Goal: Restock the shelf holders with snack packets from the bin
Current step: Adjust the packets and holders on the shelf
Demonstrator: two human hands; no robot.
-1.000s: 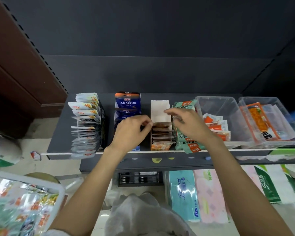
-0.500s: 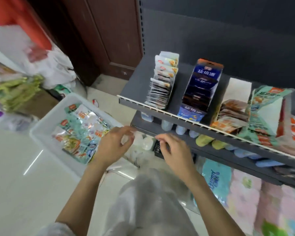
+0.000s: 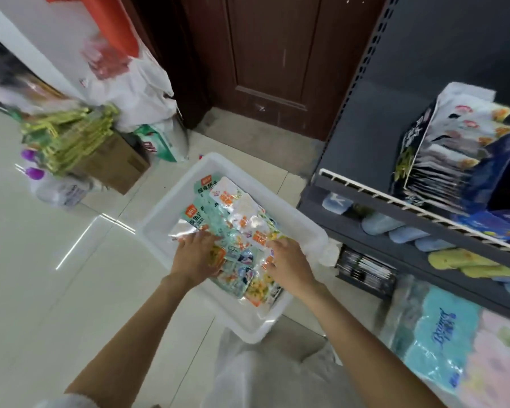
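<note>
both hands down in the bin, on the packet pile

the snack packets (image 3: pixel 233 228) lie heaped in the white bin (image 3: pixel 295 219) on the floor, the pile's long axis running from about 11 o'clock down to 5 o'clock. the hands sit at its near end, so the bulk of the stock extends from them toward 12 o'clock. the left hand (image 3: pixel 196 256) rests on the left side of the pile, fingers bent over packets; the right hand (image 3: pixel 287 262) lies on the right side, likewise. whether either has a firm pinch, i cannot tell; the fingertips are blurred. both are equally near. the shelf holders (image 3: pixel 442 160) stand well apart at 2 o'clock, nearer the right hand.
</note>
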